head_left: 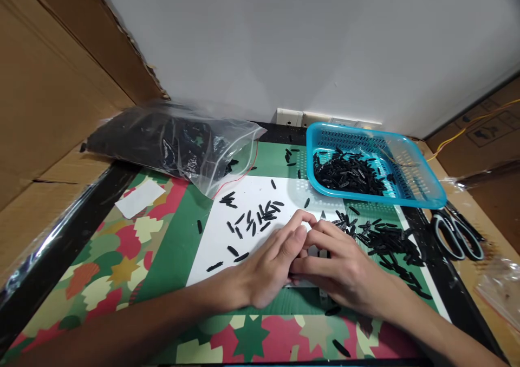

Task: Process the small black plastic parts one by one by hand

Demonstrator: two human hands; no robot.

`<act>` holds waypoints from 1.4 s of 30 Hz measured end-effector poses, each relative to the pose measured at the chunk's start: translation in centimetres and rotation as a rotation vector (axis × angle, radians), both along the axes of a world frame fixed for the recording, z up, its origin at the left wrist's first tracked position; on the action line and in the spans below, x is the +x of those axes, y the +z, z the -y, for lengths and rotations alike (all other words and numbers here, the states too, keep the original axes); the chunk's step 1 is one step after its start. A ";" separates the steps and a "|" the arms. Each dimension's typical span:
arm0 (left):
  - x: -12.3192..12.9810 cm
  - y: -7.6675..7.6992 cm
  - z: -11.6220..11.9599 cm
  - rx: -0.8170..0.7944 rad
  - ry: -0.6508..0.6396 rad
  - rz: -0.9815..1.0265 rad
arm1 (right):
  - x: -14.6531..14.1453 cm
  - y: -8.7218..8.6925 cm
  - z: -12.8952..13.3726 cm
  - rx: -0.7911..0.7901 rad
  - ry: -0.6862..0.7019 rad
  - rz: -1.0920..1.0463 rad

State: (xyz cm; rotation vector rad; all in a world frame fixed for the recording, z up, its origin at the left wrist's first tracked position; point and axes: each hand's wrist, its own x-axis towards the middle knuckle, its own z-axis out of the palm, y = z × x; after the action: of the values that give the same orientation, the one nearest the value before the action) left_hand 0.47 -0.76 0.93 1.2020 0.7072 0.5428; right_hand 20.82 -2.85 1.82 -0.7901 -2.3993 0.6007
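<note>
Black strips (pixel 392 241) lie in a pile just beyond the right hand (pixel 331 256), and others are scattered on the white sheet (pixel 217 242) in front of and beside the left hand (pixel 280 253). Both hands meet, fingers curled together; whether they grasp a strip I cannot tell. More strips fill part of the blue basket (pixel 377 198), farther off, ahead of the right hand.

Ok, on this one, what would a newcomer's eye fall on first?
Probably the bright blue basket at the back right, holding a heap of small black pieces. Next, the left hand and right hand drawn close together in front, with more black pieces scattered on either side. The bulky clear bag at the back left also stands out.
</note>
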 end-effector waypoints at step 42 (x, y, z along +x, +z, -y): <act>0.0 -0.7 -0.9 -0.109 0.056 0.057 | 2.3 -0.1 -1.2 0.009 -0.287 -0.277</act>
State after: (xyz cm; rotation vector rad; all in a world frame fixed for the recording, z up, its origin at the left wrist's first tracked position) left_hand 0.47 0.15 0.25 1.0642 0.7144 0.5761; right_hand 23.10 -1.66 1.76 -0.9590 -1.9921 0.5424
